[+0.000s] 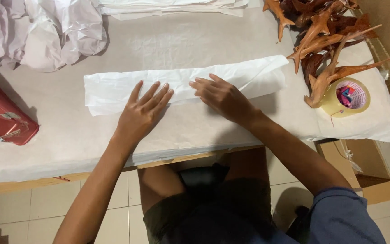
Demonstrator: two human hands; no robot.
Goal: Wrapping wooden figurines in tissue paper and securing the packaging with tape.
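A long folded roll of white wrapping paper (113, 88) lies across the paper-covered table (59, 140). My left hand (141, 112) rests flat on its near edge, fingers spread. Beside it my right hand (222, 96) presses down on the middle of the roll, fingers bent over the fold. Neither hand grips anything. What is inside the roll is hidden.
A pile of brown carved wooden figures (323, 34) lies at the back right, with a roll of clear tape (347, 96) beside it. Crumpled white paper (41, 31) sits at the back left, a red box (1, 115) at the left edge, a cardboard box (366, 165) on the floor.
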